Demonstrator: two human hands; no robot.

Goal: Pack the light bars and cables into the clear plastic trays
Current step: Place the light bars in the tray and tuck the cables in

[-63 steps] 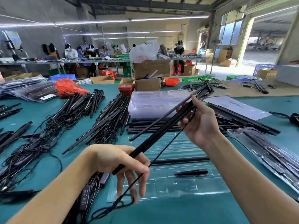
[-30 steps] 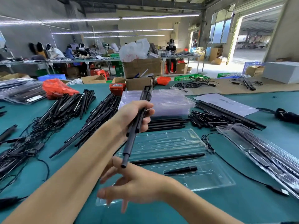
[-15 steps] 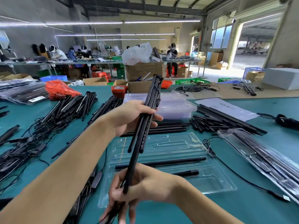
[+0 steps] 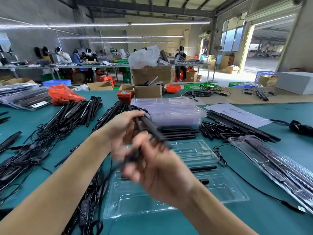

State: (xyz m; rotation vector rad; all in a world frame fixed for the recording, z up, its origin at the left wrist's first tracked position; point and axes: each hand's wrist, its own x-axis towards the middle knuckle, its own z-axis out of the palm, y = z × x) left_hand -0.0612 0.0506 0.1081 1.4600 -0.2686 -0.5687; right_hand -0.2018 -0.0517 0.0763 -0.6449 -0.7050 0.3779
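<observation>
My left hand [image 4: 124, 131] and right hand [image 4: 159, 173] are bare, both forearms uncovered, no gloves, rings or sleeves showing

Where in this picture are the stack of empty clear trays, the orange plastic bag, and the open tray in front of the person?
stack of clear trays [image 4: 171, 112], head view, on the top tray's flat face.
orange plastic bag [image 4: 62, 94], head view, on its crumpled middle.
open clear tray [image 4: 225, 189], head view, on a bare part of its right half.

Bright ceiling strips, doorway glare; hands [image 4: 145, 155] motion-blurred; edges warped.
</observation>
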